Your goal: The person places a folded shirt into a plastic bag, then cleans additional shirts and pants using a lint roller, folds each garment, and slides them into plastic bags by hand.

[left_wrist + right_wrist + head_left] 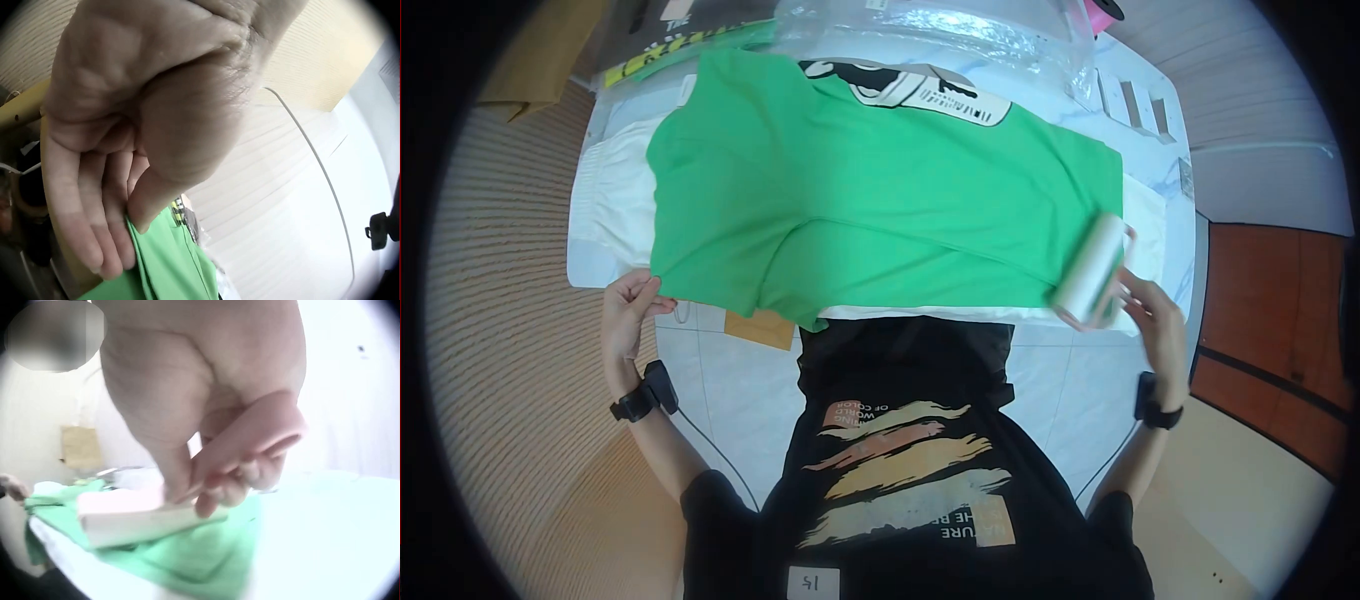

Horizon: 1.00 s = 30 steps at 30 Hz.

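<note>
A green garment point(880, 190) with a black-and-white print lies across the white table, over white cloth point(615, 195). At its lower left corner my left hand point(632, 310) pinches the edge; the left wrist view shows the green fabric point(172, 256) between thumb and fingers of the hand point(144, 106). My right hand point(1155, 320) grips the pink handle point(250, 434) of a white lint roller point(1090, 268), which lies over the garment's lower right corner. In the right wrist view the hand point(206, 375) has its fingers curled round that handle, the roller point(137, 515) against the green cloth.
Clear plastic packaging point(940, 30) and a dark packet with yellow lettering point(690, 40) lie along the table's far side. A pink spool point(1103, 14) stands at the far right, with metal pieces point(1145, 108) nearer. Brown paper point(760, 328) shows below the near edge.
</note>
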Motion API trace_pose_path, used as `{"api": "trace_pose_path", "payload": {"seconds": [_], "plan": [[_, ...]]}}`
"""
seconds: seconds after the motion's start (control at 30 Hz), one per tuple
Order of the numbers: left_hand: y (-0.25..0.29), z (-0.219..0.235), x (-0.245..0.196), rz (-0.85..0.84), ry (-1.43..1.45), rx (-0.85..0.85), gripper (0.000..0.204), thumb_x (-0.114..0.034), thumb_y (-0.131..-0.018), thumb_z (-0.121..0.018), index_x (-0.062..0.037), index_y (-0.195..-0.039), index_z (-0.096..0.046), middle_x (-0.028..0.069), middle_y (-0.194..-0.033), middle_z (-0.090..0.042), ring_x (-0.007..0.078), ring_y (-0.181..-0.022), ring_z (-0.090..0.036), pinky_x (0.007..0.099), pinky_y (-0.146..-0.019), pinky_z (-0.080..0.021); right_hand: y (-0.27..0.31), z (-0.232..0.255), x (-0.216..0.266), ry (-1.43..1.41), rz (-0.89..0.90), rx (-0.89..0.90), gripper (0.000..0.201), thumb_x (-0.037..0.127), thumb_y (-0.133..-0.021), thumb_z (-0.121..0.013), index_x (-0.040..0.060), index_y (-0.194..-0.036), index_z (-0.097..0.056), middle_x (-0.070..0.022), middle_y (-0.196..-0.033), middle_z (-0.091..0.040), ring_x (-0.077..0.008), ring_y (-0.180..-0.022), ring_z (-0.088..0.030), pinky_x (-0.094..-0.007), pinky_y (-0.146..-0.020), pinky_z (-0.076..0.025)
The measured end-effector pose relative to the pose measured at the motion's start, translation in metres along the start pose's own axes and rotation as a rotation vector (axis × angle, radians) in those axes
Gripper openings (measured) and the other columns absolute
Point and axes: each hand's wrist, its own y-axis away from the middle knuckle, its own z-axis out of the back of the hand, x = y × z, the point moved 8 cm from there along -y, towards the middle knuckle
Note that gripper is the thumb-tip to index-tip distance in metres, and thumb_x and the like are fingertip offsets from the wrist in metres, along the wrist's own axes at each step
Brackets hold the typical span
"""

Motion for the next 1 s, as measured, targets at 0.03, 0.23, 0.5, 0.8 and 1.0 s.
{"api": "trace_pose_path", "payload": {"seconds": [0.03,0.23,0.5,0.8,1.0], "plan": [[0.0,-0.001,0.002,0.004,-0.005,0.009,0.021,-0.009,-0.104,-0.064,0.0054,-0.118,-0.068,0.0107,-0.091,-0.076,0.0139,-0.075,-0.072,0.0246,-0.069,-0.06,0.008,0.016,-0.014,0.086,-0.135,0.061,0.048,-0.01,-0.086,-0.07,0.0096,-0.13,-0.072,-0.0089,-0.101,-0.073,-0.0169,-0.082,-0.064,-0.0314,-0.074,-0.053],[0.021,-0.005,-0.094,-0.363,-0.673,-0.352,0.033,-0.008,-0.098,-0.069,-0.0016,-0.13,-0.064,0.0121,-0.11,-0.073,0.0176,-0.097,-0.071,0.0299,-0.085,-0.058,-0.013,0.038,0.088,-0.019,0.151,-0.037,0.05,-0.016,-0.086,-0.063,0.0025,-0.132,-0.071,-0.0125,-0.095,-0.07,-0.0185,-0.084,-0.067,-0.0303,-0.072,-0.053],[0.002,-0.052,-0.075,-0.597,-0.638,-0.049,0.093,-0.013,-0.087,-0.08,-0.0103,-0.164,-0.03,0.0147,-0.166,-0.04,0.0313,-0.154,-0.034,0.0511,-0.127,-0.018,-0.081,-0.176,0.353,-0.168,0.989,-0.136,0.028,0.012,-0.091,-0.063,0.0085,-0.118,-0.066,-0.0107,-0.091,-0.065,-0.0307,-0.079,-0.071,-0.0434,-0.064,-0.055],[0.002,-0.053,-0.063,-0.543,-0.864,0.026,0.083,-0.015,-0.088,-0.078,-0.0125,-0.162,-0.039,0.0143,-0.171,-0.03,0.0329,-0.162,-0.016,0.0557,-0.129,0.002,-0.094,-0.123,0.22,0.085,0.566,-0.053,0.036,0.01,-0.093,-0.062,0.0136,-0.128,-0.066,-0.0102,-0.09,-0.065,-0.0301,-0.08,-0.071,-0.0434,-0.065,-0.057],[0.004,-0.054,-0.083,-0.458,-0.927,0.051,0.083,-0.008,-0.087,-0.078,-0.0107,-0.161,-0.041,0.0163,-0.17,-0.031,0.0349,-0.161,-0.018,0.0547,-0.13,-0.006,-0.037,-0.026,0.06,-0.153,0.1,0.046,0.054,-0.01,-0.084,-0.069,0.0133,-0.133,-0.071,-0.0124,-0.103,-0.071,-0.0267,-0.078,-0.066,-0.037,-0.07,-0.053]]}}
